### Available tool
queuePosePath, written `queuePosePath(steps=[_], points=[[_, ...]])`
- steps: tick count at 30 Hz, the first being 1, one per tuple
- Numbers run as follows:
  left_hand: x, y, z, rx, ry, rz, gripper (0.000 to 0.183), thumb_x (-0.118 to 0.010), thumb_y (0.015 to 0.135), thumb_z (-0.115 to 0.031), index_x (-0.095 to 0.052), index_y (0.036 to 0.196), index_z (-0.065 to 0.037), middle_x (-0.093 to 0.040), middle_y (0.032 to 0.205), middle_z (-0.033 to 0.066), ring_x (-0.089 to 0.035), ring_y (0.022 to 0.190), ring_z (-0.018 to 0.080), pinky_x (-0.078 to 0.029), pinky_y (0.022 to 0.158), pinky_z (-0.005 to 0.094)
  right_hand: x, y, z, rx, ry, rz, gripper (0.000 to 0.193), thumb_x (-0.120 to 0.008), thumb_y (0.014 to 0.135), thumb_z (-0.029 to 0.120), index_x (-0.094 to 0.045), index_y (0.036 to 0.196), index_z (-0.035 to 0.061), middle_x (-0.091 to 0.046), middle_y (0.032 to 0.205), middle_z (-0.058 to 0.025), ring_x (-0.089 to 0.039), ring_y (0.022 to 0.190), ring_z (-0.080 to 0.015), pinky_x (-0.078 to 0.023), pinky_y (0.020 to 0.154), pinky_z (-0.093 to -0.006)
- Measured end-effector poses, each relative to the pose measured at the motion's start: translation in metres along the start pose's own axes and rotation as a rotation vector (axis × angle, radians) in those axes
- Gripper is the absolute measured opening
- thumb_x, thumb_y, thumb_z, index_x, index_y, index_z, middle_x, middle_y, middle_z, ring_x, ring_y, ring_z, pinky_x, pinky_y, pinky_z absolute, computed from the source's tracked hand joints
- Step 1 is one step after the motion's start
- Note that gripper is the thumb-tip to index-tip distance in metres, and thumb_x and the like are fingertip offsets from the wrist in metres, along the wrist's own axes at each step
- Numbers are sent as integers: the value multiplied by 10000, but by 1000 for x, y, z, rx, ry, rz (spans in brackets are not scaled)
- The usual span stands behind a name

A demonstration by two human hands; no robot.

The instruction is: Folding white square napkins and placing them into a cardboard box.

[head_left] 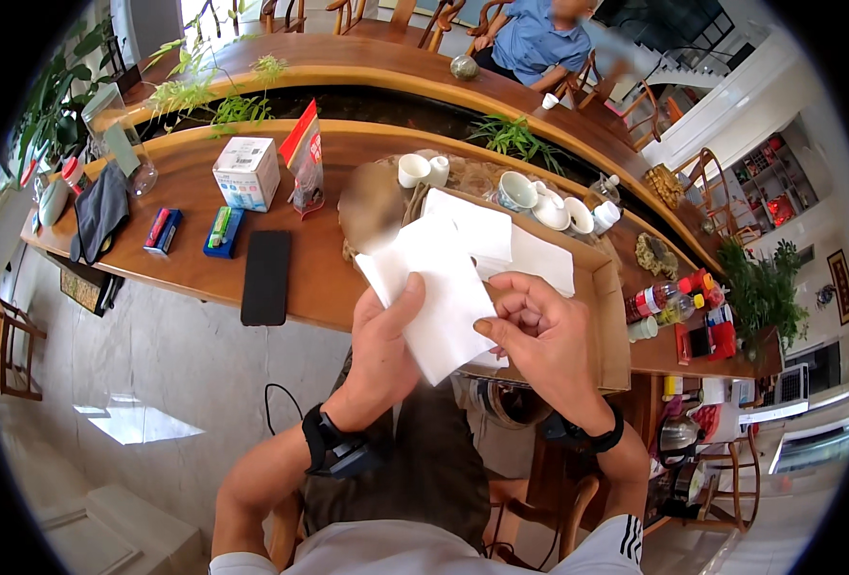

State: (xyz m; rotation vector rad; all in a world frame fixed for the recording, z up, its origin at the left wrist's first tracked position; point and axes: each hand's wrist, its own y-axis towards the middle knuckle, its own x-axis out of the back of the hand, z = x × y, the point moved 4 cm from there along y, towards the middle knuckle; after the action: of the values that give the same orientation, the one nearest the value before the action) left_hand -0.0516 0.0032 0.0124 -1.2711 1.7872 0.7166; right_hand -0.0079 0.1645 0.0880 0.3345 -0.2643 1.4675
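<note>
In front of my chest I hold a folded piece of white paper, tilted, with several layers showing at its upper left edge. My left hand grips its left side, thumb flat on top and fingers hidden underneath. At its right edge my right hand has curled fingers, with the thumb tip on the paper. Just beyond, an open cardboard box sits at the table's near edge. More white folded papers lie in that box, partly covered by the held piece.
The curved wooden table carries a black phone, a white box, a red-and-clear pouch and two small blue packs. White cups stand behind the cardboard box, bottles to its right. A person sits across the table.
</note>
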Motion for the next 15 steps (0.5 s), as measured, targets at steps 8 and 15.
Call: queuePosePath(steps=[8,15], points=[[-12,-2,-5,61,3,136,541,-532,1112,-269,-396,1545,26,-583,1485,219,-637,1310,327,-537,1103,472,28,4,-11,37,175,28,427,-825,896,55,-687,1290,-32,-731,1059,-65,-681,968,-94,-577,753,-250],[-2,-9,10,124,-15,137,461,-498,1129,-243,-461,1499,28,-630,1408,171,-668,1232,285,-552,1051,434,5,-4,0,-34,146,204,586,-842,941,208,-605,1390,-85,-703,1213,-101,-659,1061,-119,-569,858,-282]])
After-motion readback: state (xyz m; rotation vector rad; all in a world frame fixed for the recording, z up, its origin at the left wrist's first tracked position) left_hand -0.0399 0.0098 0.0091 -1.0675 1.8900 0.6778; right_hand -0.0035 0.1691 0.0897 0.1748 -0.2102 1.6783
